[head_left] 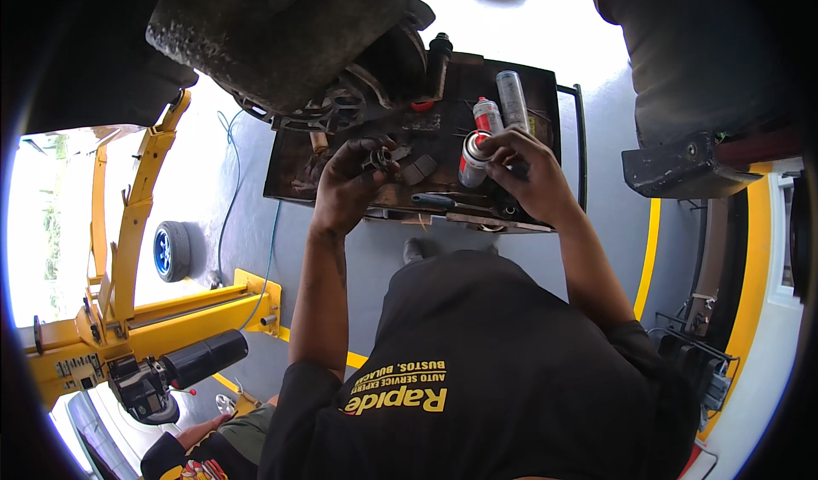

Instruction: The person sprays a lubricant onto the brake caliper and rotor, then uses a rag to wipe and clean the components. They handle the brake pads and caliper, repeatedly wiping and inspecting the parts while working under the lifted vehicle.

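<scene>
My left hand (348, 182) is closed in a pinch on a small metal part (381, 158), whose exact kind I cannot make out. To its right, my right hand (535, 177) has its fingers curled at the top of a red and white spray can (470, 171), tilted over the dark tool cart (545, 83). Another red and white spray can (486, 109) and a silver can (511, 96) stand just beyond it. Between my hands lie grey brake pads (417, 170). A tool with a grey handle (433, 200) rests along the cart's near edge.
Large worn metal vehicle parts (273, 37) hang over the cart's far left. A yellow lift (145, 199) and a wheel with a blue rim (172, 251) stand at left, near a hose (234, 164). At lower left is another person (234, 446). A dark lift arm (686, 171) juts in at right.
</scene>
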Demonstrator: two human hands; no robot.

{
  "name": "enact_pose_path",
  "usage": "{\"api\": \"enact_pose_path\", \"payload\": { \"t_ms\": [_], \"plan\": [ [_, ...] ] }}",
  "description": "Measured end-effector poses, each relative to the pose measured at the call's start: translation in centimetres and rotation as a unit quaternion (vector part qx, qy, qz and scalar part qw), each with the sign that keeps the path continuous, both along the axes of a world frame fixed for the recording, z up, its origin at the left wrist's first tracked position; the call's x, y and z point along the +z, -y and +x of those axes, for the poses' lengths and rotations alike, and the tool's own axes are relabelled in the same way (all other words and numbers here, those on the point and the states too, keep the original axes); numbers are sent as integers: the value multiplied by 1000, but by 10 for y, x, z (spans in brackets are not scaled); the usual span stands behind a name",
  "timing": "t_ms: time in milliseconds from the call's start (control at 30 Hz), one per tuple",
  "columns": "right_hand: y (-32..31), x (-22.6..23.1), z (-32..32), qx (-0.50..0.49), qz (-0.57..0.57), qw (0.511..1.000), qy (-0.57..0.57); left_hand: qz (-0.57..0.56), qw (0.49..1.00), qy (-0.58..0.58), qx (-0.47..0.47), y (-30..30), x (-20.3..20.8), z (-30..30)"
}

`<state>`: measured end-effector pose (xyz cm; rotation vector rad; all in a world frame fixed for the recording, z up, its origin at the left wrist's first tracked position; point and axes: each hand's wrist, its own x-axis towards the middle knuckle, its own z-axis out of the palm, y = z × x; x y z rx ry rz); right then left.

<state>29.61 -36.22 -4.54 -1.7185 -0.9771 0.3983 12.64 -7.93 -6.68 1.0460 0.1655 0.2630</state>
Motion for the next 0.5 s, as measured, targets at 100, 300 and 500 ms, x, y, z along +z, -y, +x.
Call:
{"api": "enact_pose_path", "payload": {
  "t_ms": [100, 300, 500],
  "plan": [
    [13, 39, -23, 139, 48, 983, -107, -47, 996, 67, -40, -10, 10, -13],
    [-6, 97, -48, 527, 212, 809, -152, -44, 995, 72, -61, -33, 9, -33],
    [-32, 145, -94, 659, 235, 711, -76, -124, 987, 76, -67, -50, 4, -51]
  ]
}}
